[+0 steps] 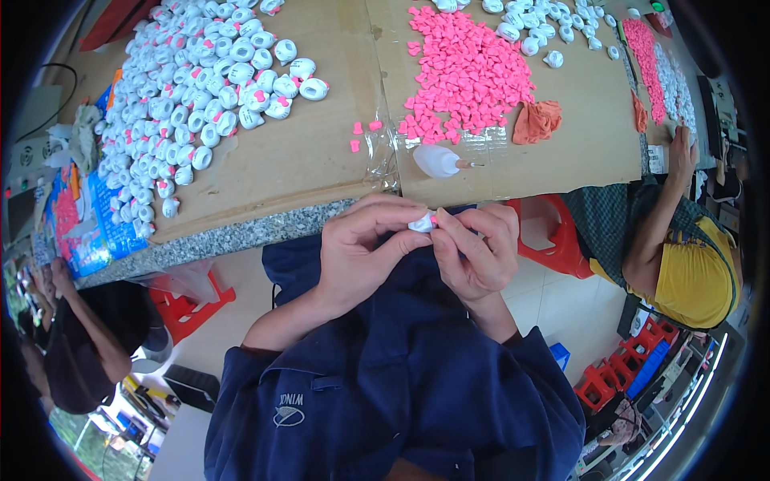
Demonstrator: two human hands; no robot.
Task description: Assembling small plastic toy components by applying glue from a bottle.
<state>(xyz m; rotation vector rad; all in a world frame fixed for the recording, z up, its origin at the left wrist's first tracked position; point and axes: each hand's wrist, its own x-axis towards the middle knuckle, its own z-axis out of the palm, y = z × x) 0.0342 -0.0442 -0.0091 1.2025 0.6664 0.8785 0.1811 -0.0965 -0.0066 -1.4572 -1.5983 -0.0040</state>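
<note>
Where white pieces (216, 80) pack the worktop's (265, 225) left side, cardboard (321, 136) leaves working room toward the front edge. Mid-edge, just in front, left hand (357, 248) pinches small white part (420, 224), meeting right hand (479, 252), clamped on its pink bit (434, 220). Beyond: white bottle (435, 161) near edge, pink pile (465, 72) behind, orange cloth (537, 122) right.

The left hand (353, 248) and right hand (485, 252) partly hide the small white piece (420, 224) and its pink bit (434, 220), the top edge cuts the white heap (239, 74) at 11 o'clock, and the co-worker's hands (61, 278) at 9 o'clock are blurred.
</note>
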